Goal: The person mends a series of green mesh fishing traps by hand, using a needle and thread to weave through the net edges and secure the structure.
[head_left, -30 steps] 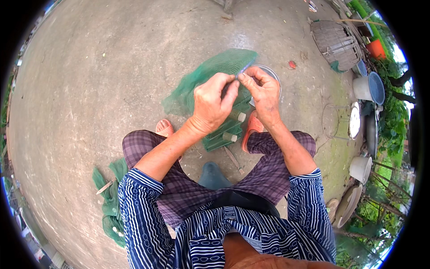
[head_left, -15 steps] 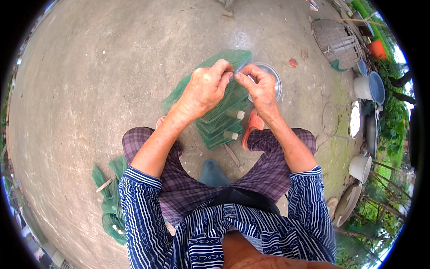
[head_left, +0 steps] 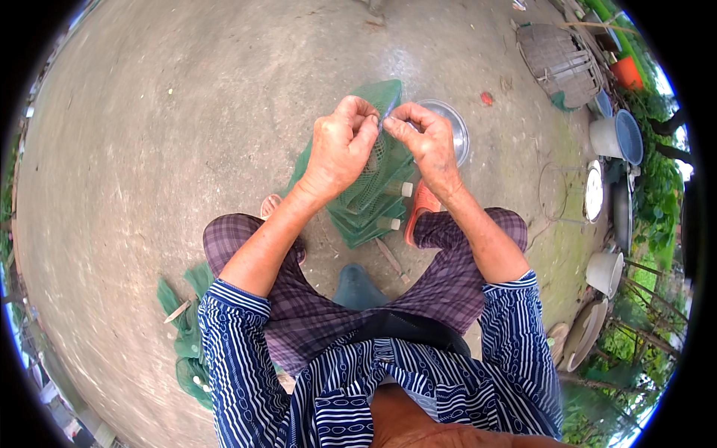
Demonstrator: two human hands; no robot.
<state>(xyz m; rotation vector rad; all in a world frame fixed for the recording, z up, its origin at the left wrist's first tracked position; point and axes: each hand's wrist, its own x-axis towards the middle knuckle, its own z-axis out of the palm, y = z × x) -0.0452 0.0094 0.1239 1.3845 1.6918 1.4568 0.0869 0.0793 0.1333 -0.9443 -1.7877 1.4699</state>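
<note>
From the left: the left hand (head_left: 340, 145) seems to pinch the blue edge (head_left: 388, 110) of the green net (head_left: 366, 193). The net has shifted leftward with both hands, suggesting the edge is being adjusted. Fine-meshed and sheer, it drops into folds, pale stubs (head_left: 394, 223) at its right. The right hand (head_left: 432, 145) pinches too; more of the metal basin (head_left: 457, 123) shows.

Single view: head cam, left of a side-by-side fisheye pair, upright, facing down. Net (head_left: 357, 210) near mid-frame. Shirt (head_left: 343, 384) below net, closest to lens; floor (head_left: 187, 134) around net, farther off. Bucket (head_left: 603, 143), right of net, toward curved frame edge.
</note>
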